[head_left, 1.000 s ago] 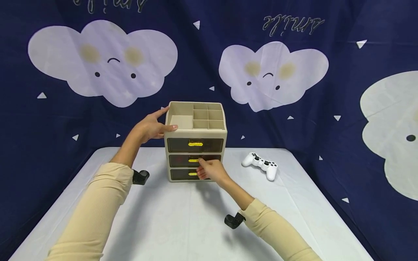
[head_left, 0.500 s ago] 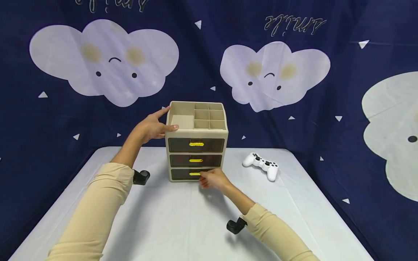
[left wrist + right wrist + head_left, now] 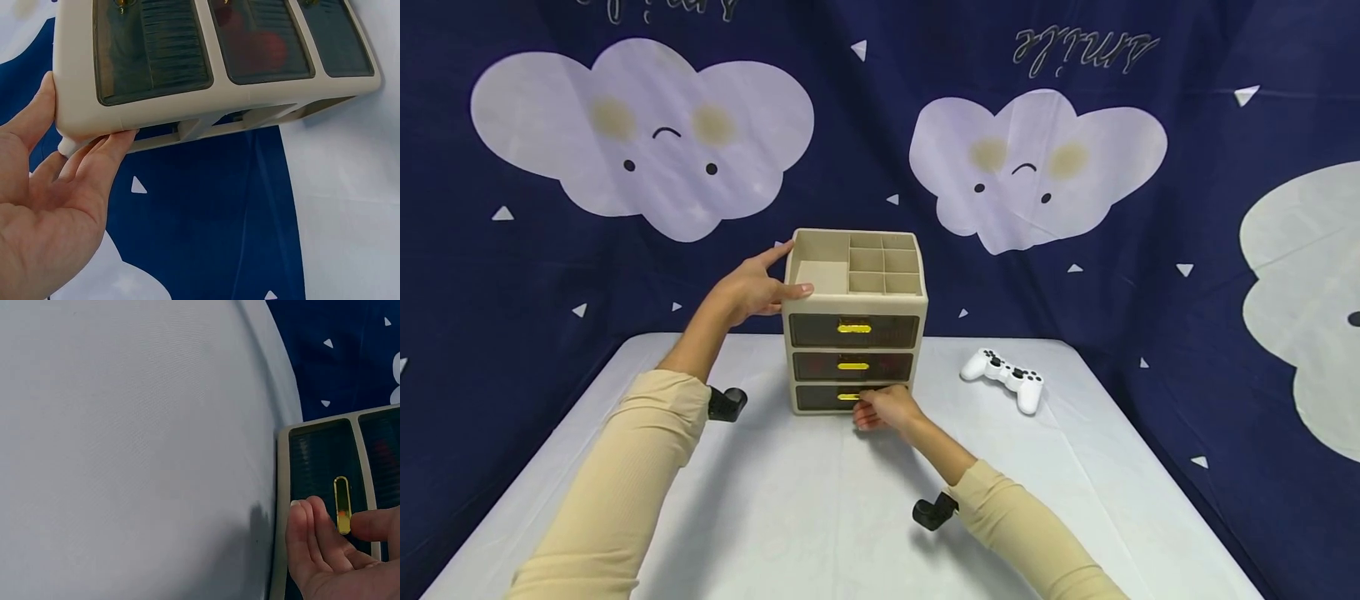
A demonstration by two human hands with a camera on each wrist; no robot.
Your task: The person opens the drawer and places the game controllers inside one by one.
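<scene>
3 drawers, all looking closed, in beige drawer unit (image 3: 883, 303); unit upright nr far edge of table (image 3: 775, 517), approx. midway betw. L & R edges, drawer fronts facing near edge. Key relation: yellow btm handle (image 3: 848, 397) on btm drawer (image 3: 816, 398) lies just L of R hand (image 3: 886, 407); its long axis is horiz., parallel to far table edge, so hand meets it at R end, not mid-length. R hand is the nearer one; L hand (image 3: 748, 290) is up at unit's top L side. R hand state: thumb (image 3: 373, 524) close on handle's upper side, other visible fingers fairly straight & together below; handle's R end sits betw. them, but can't tell if pinch has closed on it. L hand: spread, thumb over front top corner, fingers along L side, prob. bracing unit. White game controller (image 3: 1002, 380) well apart from both hands, twd far R corner of table. Vs 1.0 s ago: R hand was at middle handle (image 3: 853, 366), now one level down; vs 0.5 s ago: same level, slight shift L along handle at most. L hand, unit, controller: no obvious change in posn.
</scene>
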